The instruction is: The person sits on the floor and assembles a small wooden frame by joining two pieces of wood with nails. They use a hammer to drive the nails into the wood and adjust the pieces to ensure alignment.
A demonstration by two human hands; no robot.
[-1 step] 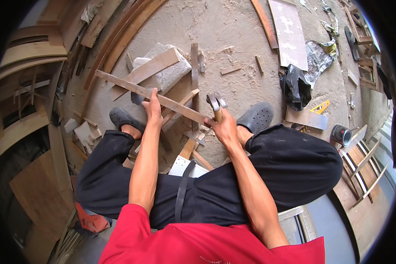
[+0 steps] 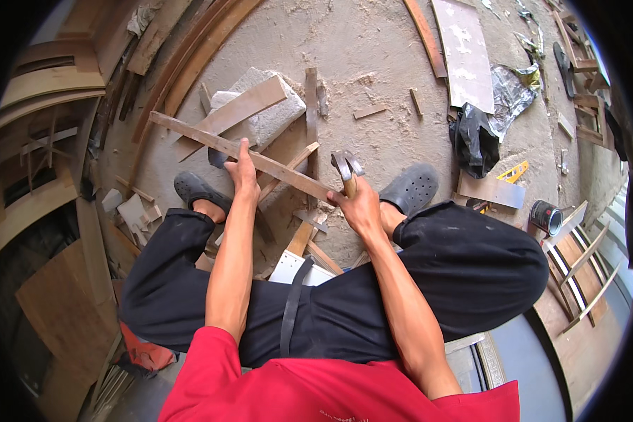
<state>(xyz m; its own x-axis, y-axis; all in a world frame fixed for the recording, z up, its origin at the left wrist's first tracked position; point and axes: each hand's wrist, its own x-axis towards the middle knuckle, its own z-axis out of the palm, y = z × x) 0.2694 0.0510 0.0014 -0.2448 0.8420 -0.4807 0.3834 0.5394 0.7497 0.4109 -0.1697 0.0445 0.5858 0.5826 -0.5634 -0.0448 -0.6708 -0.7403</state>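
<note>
A long narrow wooden strip (image 2: 288, 174) slants across in front of me, its far end up to the left. My left hand (image 2: 243, 172) is closed around it near the middle, thumb on top. My right hand (image 2: 359, 205) grips a claw hammer (image 2: 342, 164) by its wooden handle, the metal head pointing away from me. The fingertips of that same hand touch the near right end of the strip. Beyond the left hand, a pale board (image 2: 250, 105) leans over a whitish block (image 2: 288, 116). A dark object beside the left hand is partly hidden.
Wood offcuts (image 2: 311, 105) and shavings lie on the concrete floor. To the right are a black plastic bag (image 2: 475, 144), a yellow-handled saw (image 2: 513, 172) and an opened can (image 2: 545, 218). Wooden frames (image 2: 42, 197) stand at the left. A white panel (image 2: 295, 269) sits between my legs.
</note>
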